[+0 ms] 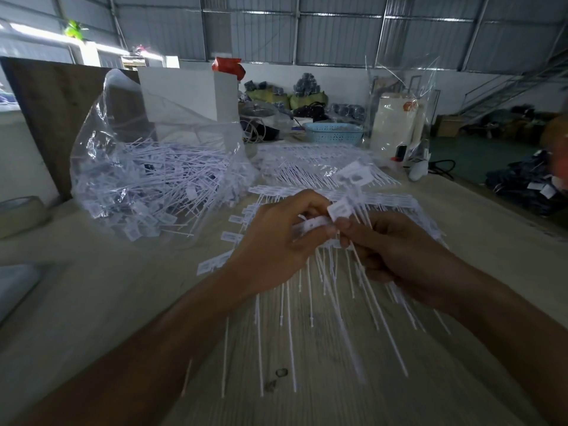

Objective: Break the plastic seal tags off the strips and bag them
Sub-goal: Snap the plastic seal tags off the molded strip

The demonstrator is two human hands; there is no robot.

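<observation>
Your near-left counter (pixel 92 318) is bare wood, so a hand can pass there; the clear bag (pixel 147 167) of loose tags blocks the far left, with a tape roll (pixel 21 215) at the left edge. Ahead, strips (pixel 322 167) cover the counter up to the blue basket (pixel 333 133). On the right, only a thin bare band runs along the counter edge.

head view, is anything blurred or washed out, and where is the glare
Head view: both hands, left and right, and the strip they pinch are motion-blurred; daylight blows out the window top left; glare streaks the bag; wide-angle distortion bends the table edges; forearms sit in shadow.
</observation>
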